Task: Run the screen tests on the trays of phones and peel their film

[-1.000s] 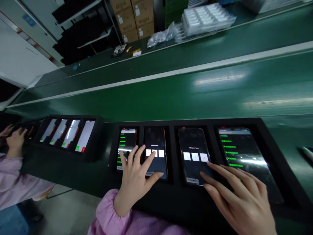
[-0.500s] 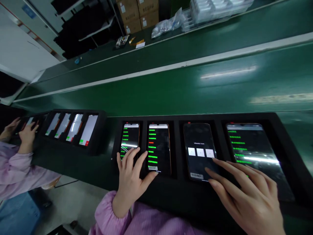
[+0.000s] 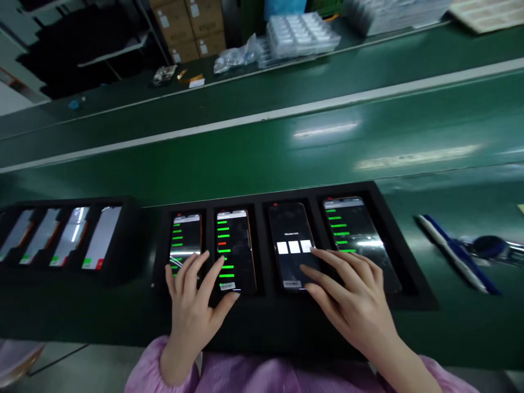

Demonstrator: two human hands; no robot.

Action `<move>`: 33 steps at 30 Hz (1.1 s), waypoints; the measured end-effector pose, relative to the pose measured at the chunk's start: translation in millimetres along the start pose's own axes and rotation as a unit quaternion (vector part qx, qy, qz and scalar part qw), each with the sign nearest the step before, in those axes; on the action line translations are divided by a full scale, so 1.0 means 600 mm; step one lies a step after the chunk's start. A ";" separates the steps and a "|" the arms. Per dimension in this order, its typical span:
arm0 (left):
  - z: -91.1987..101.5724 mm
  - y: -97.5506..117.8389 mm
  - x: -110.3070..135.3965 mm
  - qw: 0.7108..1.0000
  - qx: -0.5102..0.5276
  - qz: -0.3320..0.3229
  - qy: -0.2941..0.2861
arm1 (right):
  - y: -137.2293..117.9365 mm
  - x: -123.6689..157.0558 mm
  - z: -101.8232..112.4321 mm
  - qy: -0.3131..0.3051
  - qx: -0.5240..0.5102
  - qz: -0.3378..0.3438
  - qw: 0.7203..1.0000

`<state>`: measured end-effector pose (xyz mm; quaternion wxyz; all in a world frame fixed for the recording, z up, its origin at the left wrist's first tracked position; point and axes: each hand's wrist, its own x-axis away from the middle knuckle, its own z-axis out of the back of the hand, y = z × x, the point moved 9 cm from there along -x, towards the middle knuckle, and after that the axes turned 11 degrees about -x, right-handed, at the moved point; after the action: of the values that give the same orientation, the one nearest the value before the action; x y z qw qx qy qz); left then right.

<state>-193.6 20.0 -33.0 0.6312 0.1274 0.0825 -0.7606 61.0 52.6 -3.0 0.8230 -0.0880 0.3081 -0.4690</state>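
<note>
A black foam tray (image 3: 286, 322) holds a row of phones with lit screens. My left hand (image 3: 192, 305) lies flat and open across the first phone (image 3: 186, 237) and the second phone (image 3: 235, 245), both showing green text lists. My right hand (image 3: 352, 297) is open, fingers spread. Its index fingertip touches the rightmost of three white squares on the third phone (image 3: 290, 240). The other fingers of that hand rest over the lower part of the fourth phone (image 3: 352, 229).
A second black tray (image 3: 123, 273) of phones with pale screens sits to the left. Blue-and-white pens (image 3: 454, 254) lie on the green belt (image 3: 286, 158) at right. Clear plastic trays (image 3: 301, 35), bags and cardboard boxes (image 3: 188, 24) stand at the back.
The view has shifted right, and the co-worker's hands at the left have left the view. My right index finger has moved up onto the third phone's white squares. My left hand stays put.
</note>
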 end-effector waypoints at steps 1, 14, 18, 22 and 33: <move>0.001 0.004 0.008 1.000 0.005 -0.019 0.001 | -0.001 -0.006 -0.004 -0.005 0.006 -0.003 1.000; -0.011 0.010 0.023 0.998 -0.006 -0.057 0.003 | 0.060 0.001 0.086 0.065 0.040 -0.068 0.995; -0.011 0.008 0.024 0.998 0.001 -0.057 0.011 | 0.128 0.021 0.111 0.043 0.022 -0.110 0.993; -0.010 0.009 0.025 0.998 0.008 -0.061 0.022 | 0.159 0.026 0.108 0.021 0.020 -0.122 0.992; -0.013 0.007 0.029 0.997 0.012 -0.064 0.032 | 0.140 0.001 0.069 -0.032 0.067 -0.092 0.993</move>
<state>-191.7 4.8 -45.5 0.5770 0.1537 0.1014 -0.7957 146.2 91.8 -6.9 0.7902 -0.0753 0.2396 -0.5591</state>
